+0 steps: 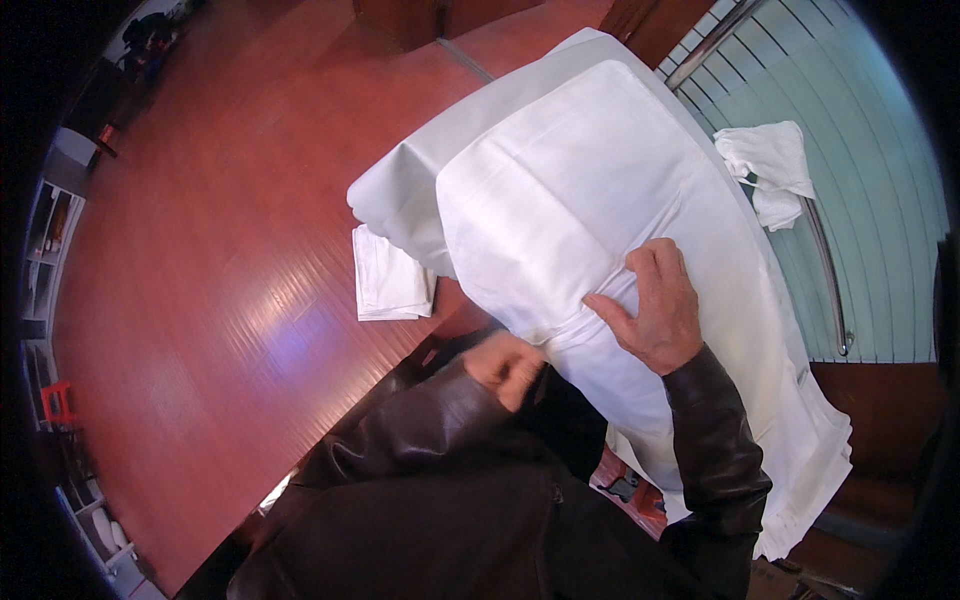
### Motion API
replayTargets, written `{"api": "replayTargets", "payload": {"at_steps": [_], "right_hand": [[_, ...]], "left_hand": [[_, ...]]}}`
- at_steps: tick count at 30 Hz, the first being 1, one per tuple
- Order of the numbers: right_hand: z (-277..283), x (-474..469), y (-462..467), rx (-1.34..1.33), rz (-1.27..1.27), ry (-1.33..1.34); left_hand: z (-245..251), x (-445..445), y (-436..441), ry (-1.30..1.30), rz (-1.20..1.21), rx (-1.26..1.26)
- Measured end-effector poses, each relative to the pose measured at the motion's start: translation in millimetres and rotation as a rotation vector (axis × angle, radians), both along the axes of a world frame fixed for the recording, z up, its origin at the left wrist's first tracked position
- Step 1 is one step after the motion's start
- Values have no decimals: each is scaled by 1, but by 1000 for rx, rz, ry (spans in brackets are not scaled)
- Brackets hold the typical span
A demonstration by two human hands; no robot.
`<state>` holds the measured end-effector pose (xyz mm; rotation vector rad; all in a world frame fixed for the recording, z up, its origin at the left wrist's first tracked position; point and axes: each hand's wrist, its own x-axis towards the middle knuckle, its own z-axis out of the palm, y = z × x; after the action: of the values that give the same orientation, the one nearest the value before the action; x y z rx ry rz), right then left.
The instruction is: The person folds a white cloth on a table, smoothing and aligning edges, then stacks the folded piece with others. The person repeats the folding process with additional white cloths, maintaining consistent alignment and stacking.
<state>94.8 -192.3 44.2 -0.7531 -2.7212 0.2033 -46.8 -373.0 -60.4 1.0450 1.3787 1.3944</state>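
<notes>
A large white cloth lies draped in layers in front of me, with creases running from its middle. On top of it rests my right hand, the cloth bunched between its thumb and curled fingers. My left hand is blurred and curled beside the near left edge of the cloth; whether it grips the edge cannot be told. What supports the cloth is mostly hidden. A folded white cloth lies left of the large one, partly covered by it.
A reddish wood-look surface stretches away on the left. At the right stands a pale green striped panel with a curved metal handle, and a white towel hangs over the handle. Shelves and a red stool are at the far left.
</notes>
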Motion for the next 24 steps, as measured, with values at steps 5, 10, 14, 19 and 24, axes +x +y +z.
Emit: {"api": "replayTargets", "payload": {"at_steps": [5,10,14,19,24], "right_hand": [[0,0,0,3,-5,12],[-2,2,-1,-19,-26,42],[-4,3,2,-26,-28,70],[-6,3,4,-48,-36,78],[-5,3,4,-55,-48,60]], "left_hand": [[-13,26,19,-342,-245,-210],[-38,35,38,-374,-112,21],[-48,41,49,-442,-68,24],[-42,34,46,-503,-163,-13],[-19,19,51,-705,-318,0]]}}
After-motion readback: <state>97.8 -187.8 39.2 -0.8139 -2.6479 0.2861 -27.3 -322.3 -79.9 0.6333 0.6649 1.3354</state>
